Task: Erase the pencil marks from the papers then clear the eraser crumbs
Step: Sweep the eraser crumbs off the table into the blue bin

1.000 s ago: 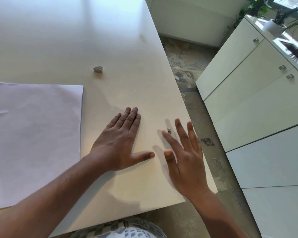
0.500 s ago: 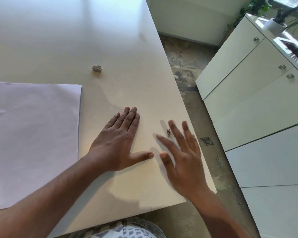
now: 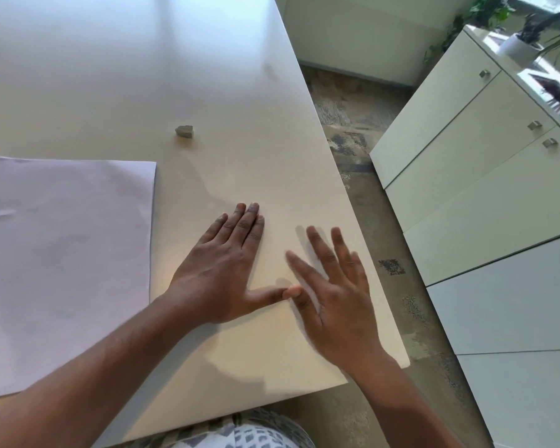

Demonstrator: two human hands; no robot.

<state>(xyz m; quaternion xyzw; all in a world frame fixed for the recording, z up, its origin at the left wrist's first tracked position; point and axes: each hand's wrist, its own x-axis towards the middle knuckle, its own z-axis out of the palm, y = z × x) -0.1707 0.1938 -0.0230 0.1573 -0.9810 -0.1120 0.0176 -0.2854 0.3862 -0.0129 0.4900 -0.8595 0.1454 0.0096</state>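
Hands: left hand (image 3: 222, 270) flat, right hand (image 3: 333, 295) spread, blurred — both empty.
Eraser (image 3: 185, 131): beyond the left fingertips; paper (image 3: 65, 247) left.
Risk: crumbs (none visible) scattering floorward off the table (image 3: 110, 76) — careless sweep.

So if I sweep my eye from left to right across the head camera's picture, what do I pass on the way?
Sheet of paper → eraser → left hand, flat on the table → right hand, fingers spread → strip of floor → white cabinets.
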